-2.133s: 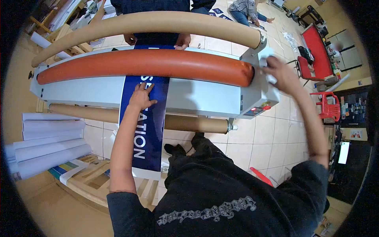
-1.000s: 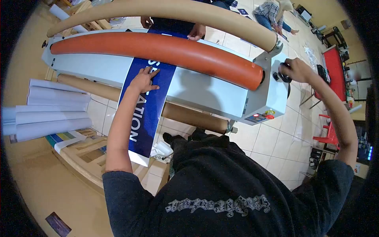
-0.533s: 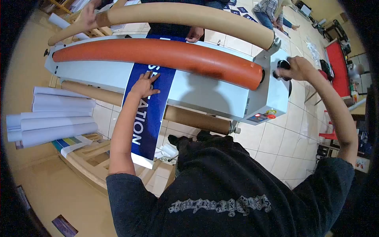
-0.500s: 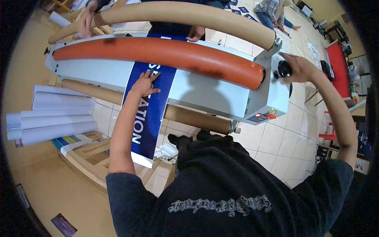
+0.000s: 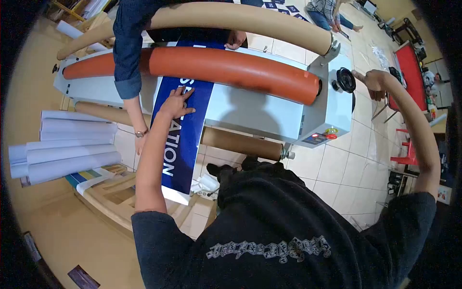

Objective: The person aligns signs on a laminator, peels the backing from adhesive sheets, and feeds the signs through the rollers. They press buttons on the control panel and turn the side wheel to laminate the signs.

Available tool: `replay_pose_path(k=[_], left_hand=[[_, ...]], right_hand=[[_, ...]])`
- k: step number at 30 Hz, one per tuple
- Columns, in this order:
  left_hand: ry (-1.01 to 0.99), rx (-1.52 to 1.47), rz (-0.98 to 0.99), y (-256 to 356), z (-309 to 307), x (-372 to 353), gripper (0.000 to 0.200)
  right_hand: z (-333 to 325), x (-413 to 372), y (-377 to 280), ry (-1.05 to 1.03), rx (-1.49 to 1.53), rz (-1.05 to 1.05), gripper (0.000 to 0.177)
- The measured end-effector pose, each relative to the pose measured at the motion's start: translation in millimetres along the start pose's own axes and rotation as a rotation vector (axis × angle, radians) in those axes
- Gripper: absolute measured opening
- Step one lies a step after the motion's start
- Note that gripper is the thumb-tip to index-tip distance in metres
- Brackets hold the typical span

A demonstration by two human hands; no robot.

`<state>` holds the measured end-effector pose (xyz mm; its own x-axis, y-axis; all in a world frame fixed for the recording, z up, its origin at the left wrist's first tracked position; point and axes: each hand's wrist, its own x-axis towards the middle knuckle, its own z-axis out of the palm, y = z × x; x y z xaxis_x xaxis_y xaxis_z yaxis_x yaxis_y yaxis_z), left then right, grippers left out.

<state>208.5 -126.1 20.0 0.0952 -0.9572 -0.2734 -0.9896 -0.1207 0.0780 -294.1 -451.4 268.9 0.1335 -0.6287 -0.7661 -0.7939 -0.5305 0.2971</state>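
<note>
My left hand [image 5: 176,103] lies flat, fingers spread, on a dark blue printed sheet [image 5: 186,144] with white lettering. The sheet runs under the orange roller [image 5: 226,67] of a laminating machine [image 5: 255,108] and hangs over its near edge. At the right end, my right hand [image 5: 378,83] is beside a black handwheel [image 5: 345,80]; its index finger points to the rim, the other fingers are curled, and nothing is in it. Another person's denim sleeve [image 5: 128,53] crosses the roller, with the hand low by the sheet's left edge, partly hidden behind my forearm.
Above the orange roller is a brown roll [image 5: 240,20]; that person's other hand [image 5: 236,40] rests behind the machine. White paper rolls [image 5: 72,154] lie at left over a wooden frame [image 5: 106,202]. A red emergency button [image 5: 331,136] sits on the right end. Someone sits on the floor beyond.
My right hand has come off the handwheel toward the right, fingers curling except the index. The other person's arm has reached over the rollers to the near side. My left hand stays put.
</note>
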Motion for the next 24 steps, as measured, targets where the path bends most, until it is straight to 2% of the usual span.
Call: replay_pose_path(k=[1,3,4,5,7,8,9,11,12,13,15,16,17,19,20,21,23,24], left_hand=[[0.006,-0.004,-0.001,-2.7,-0.3,3.3,0.085],[-0.036,-0.051,-0.028,1.1,-2.9,-0.3,0.085],[0.010,-0.045,0.012,-4.4,4.6,0.6,0.085],[0.011,-0.035,0.019,-3.9,0.0,-0.6,0.085],[-0.040,-0.017,-0.024,2.9,-6.5,-0.4,0.085],[-0.035,0.001,-0.013,1.8,-4.9,1.8,0.085],[-0.031,0.015,-0.008,0.0,-1.6,1.9,0.086],[-0.055,-0.008,-0.025,2.4,-6.1,1.5,0.086],[-0.055,-0.002,-0.036,4.2,-6.7,-0.4,0.086],[-0.054,-0.002,-0.051,5.1,-6.9,-1.1,0.086],[-0.047,-0.018,-0.050,3.6,-4.9,0.2,0.086],[-0.043,-0.028,-0.046,1.3,-2.8,0.9,0.085],[-0.043,-0.045,-0.061,-0.6,-0.5,0.5,0.085],[-0.024,-0.032,-0.020,-6.0,2.8,1.3,0.085],[-0.021,-0.030,-0.004,-10.3,7.7,3.6,0.086],[-0.021,-0.031,-0.001,-10.9,8.9,3.1,0.086],[-0.045,0.006,-0.034,-9.5,9.1,5.3,0.085],[-0.041,0.003,-0.034,-8.3,9.4,7.2,0.085]], right_hand=[[-3.7,6.6,2.6,-0.018,0.167,0.155,0.078],[-11.3,1.4,3.4,0.429,0.385,-0.135,0.072],[4.4,1.8,-4.4,0.721,0.473,-0.624,0.070],[7.7,3.2,-10.8,0.727,0.482,-0.619,0.070],[14.9,2.5,-13.3,0.437,0.197,-0.628,0.067],[9.5,3.3,-13.3,0.316,0.381,-0.418,0.070],[-7.3,-11.9,-25.8,0.223,0.419,-0.282,0.079],[-26.6,-2.0,-42.1,0.192,0.327,-0.220,0.089],[-37.4,-3.9,-59.3,0.112,0.197,-0.116,0.076],[-35.3,-2.4,-57.4,0.117,0.198,-0.115,0.076],[-21.0,11.2,-48.5,0.149,-0.273,-0.616,0.071],[-2.7,20.1,-41.1,0.319,-0.218,-0.598,0.081],[9.8,19.4,-36.4,0.472,-0.165,-0.632,0.070],[21.3,8.8,-45.6,0.512,0.035,-0.445,0.065],[20.7,-5.0,-62.6,0.407,0.329,-0.172,0.075],[30.8,14.3,-55.3,0.470,0.447,-0.081,0.073],[14.8,28.3,-32.1,0.122,0.571,0.162,0.089],[13.2,27.7,-30.7,0.125,0.568,0.164,0.089]])
